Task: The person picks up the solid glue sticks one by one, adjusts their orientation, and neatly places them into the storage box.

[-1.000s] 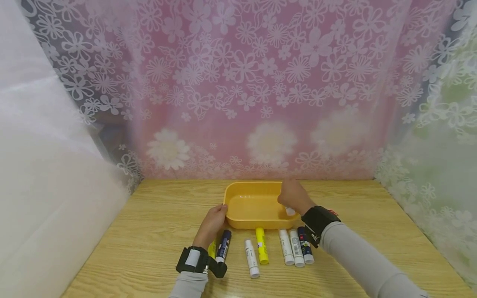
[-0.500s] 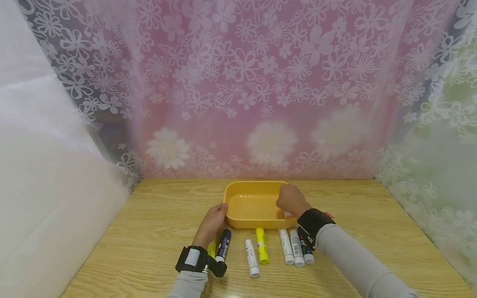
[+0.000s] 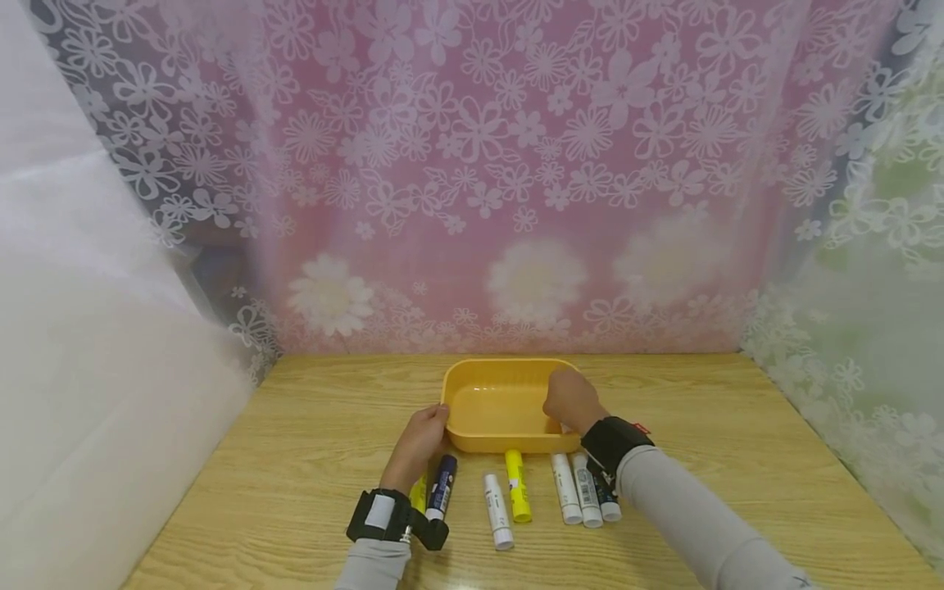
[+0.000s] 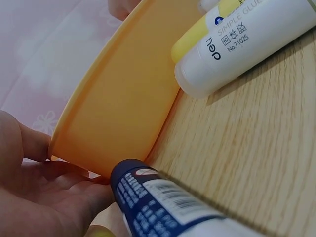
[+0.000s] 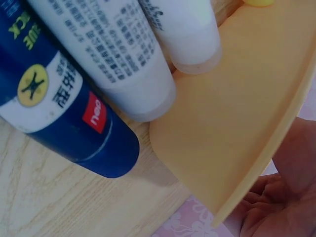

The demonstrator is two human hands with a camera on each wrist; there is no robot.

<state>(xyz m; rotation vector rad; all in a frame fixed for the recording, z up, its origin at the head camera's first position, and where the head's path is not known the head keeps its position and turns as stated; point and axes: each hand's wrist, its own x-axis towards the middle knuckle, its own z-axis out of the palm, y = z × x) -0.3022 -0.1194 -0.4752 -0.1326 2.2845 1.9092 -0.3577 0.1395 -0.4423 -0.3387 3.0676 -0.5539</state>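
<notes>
My left hand (image 3: 420,438) grips the left end of a yellow plastic tray (image 3: 516,443), thumb at the rim and fingers against the outer wall in the left wrist view. Inside the tray's right end, my right hand (image 3: 575,400) is curled round a white glue stick (image 3: 565,428); only a small white bit of it shows below the hand. In the right wrist view the tray wall (image 5: 232,108) hides most of that hand. Close to my left fingers lies a dark blue glue stick (image 4: 163,202), with a yellow glue stick (image 3: 419,495) mostly hidden beside it.
In front of the tray lie a white glue stick (image 3: 497,512) and a yellow glue stick (image 3: 519,487). Further right, two white glue sticks, one nearer the middle (image 3: 566,490), lie by a dark blue glue stick (image 5: 69,98). A flowered curtain (image 3: 516,205) hangs behind the wooden table (image 3: 332,410).
My right hand has moved slightly left and down inside the tray, and less of the white glue stick shows. My left hand keeps its place on the tray.
</notes>
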